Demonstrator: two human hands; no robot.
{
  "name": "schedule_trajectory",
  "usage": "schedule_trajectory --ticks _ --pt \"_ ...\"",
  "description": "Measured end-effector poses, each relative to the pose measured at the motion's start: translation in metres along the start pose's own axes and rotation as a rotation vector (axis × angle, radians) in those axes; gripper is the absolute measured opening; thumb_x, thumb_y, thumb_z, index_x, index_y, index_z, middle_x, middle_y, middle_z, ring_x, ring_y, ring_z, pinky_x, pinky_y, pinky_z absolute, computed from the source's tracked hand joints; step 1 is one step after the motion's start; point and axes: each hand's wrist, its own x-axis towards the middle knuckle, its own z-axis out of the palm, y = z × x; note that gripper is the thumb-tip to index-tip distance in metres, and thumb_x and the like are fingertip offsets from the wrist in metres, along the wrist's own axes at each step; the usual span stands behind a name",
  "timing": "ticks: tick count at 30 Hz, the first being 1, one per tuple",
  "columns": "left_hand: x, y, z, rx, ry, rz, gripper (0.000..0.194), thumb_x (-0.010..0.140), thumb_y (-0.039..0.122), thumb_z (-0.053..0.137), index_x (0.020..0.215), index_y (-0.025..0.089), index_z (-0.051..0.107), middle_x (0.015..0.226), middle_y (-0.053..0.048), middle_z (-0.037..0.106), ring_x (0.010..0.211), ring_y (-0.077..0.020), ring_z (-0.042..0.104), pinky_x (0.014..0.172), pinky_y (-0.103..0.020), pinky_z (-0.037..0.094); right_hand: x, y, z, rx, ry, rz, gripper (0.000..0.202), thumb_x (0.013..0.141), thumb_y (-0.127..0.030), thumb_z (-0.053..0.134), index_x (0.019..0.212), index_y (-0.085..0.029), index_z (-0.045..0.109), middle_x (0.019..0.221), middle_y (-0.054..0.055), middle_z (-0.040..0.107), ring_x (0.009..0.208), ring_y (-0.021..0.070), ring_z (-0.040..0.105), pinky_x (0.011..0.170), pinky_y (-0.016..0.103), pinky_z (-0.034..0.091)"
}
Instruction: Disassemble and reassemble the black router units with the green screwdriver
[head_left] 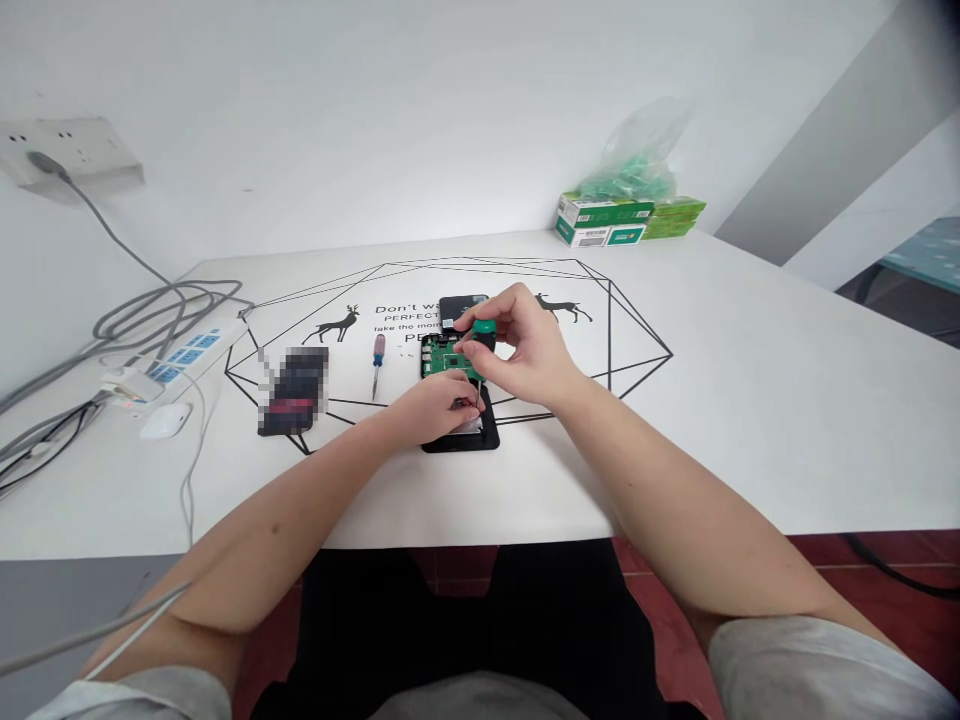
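My right hand [525, 350] grips a screwdriver [484, 328] with a green and black handle, held upright, its thin shaft pointing down. My left hand [435, 408] is closed, thumb and fingertips pinched beside the lower end of that shaft; what they hold is hidden. Under both hands lies an opened black electronic device [489, 438] with a silvery part in its near half. A green circuit board [442, 358] shows at its far end, partly covered by my fingers. Just behind it is a flat black piece [457, 308] with a small pale label.
A second screwdriver [379, 350] lies left of the device, near a blurred dark phone-like object [296, 390]. Cables and a power strip [191, 350] run along the left, with a white earphone case [165, 421]. Green-and-white boxes [604, 222] under a plastic bag [637, 160] stand back right.
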Motion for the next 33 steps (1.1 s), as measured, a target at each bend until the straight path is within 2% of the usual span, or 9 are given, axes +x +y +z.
schedule_trajectory --ticks 3,9,14,17,21,27,30,33 --pt "0.0 -0.001 0.0 -0.011 -0.014 0.031 0.014 0.096 0.012 0.067 0.094 0.02 0.078 0.102 -0.005 0.074 0.095 -0.0229 0.072 0.095 -0.039 0.06 -0.005 0.006 0.007 -0.063 0.063 -0.083 0.031 0.089 -0.022 0.074 0.112 -0.029 0.055 0.106 0.002 0.079 0.092 0.0182 0.077 0.075 0.035 0.063" --pt "0.001 -0.003 0.001 -0.038 -0.024 0.069 0.017 0.097 0.009 0.065 0.095 0.018 0.078 0.103 -0.006 0.074 0.095 -0.0221 0.072 0.091 -0.037 0.06 -0.009 0.015 0.014 -0.274 0.144 -0.237 0.024 0.094 -0.028 0.072 0.113 -0.028 0.058 0.098 0.001 0.077 0.082 0.0169 0.073 0.067 0.032 0.058" --pt "0.001 -0.007 0.002 -0.043 -0.021 0.146 0.017 0.099 0.01 0.063 0.095 0.018 0.078 0.105 -0.007 0.072 0.103 -0.0244 0.07 0.097 -0.04 0.059 -0.007 0.019 0.018 -0.258 0.244 -0.367 0.019 0.097 -0.031 0.072 0.109 -0.028 0.057 0.091 0.0 0.073 0.079 0.0168 0.072 0.064 0.032 0.057" --pt "0.002 -0.011 0.003 -0.018 -0.013 0.202 0.017 0.1 0.012 0.063 0.1 0.018 0.079 0.11 -0.01 0.07 0.109 -0.0269 0.067 0.102 -0.043 0.058 -0.007 0.017 0.017 -0.233 0.275 -0.45 0.004 0.103 -0.029 0.061 0.108 -0.028 0.06 0.087 0.0 0.072 0.076 0.0168 0.072 0.064 0.034 0.058" --pt "0.001 -0.017 0.004 0.008 -0.03 0.222 0.017 0.101 0.014 0.064 0.104 0.017 0.08 0.116 -0.013 0.066 0.112 -0.0282 0.065 0.108 -0.048 0.055 -0.008 0.013 0.015 -0.239 0.298 -0.457 0.016 0.107 -0.022 0.048 0.11 -0.027 0.063 0.09 0.003 0.074 0.081 0.0192 0.075 0.067 0.037 0.06" --pt "0.001 -0.02 0.006 0.037 -0.039 0.215 0.016 0.102 0.017 0.064 0.107 0.022 0.079 0.121 -0.01 0.067 0.125 -0.0312 0.06 0.117 -0.053 0.049 -0.006 0.011 0.022 -0.272 0.38 -0.493 0.006 0.101 -0.023 0.059 0.105 -0.028 0.058 0.085 -0.001 0.066 0.073 0.0166 0.065 0.063 0.034 0.053" --pt "0.0 -0.019 0.007 0.046 -0.035 0.236 0.016 0.103 0.018 0.063 0.108 0.022 0.077 0.124 -0.01 0.068 0.128 -0.0317 0.058 0.121 -0.055 0.045 -0.005 0.012 0.023 -0.304 0.357 -0.51 0.008 0.101 -0.023 0.061 0.104 -0.028 0.056 0.085 -0.001 0.062 0.072 0.0159 0.061 0.062 0.033 0.051" --pt "0.0 -0.016 0.006 0.023 -0.027 0.201 0.016 0.104 0.018 0.06 0.107 0.021 0.075 0.124 -0.011 0.068 0.126 -0.031 0.059 0.118 -0.053 0.048 -0.005 0.013 0.021 -0.319 0.359 -0.519 0.009 0.102 -0.022 0.059 0.107 -0.028 0.055 0.086 -0.001 0.062 0.074 0.0162 0.061 0.062 0.033 0.051"
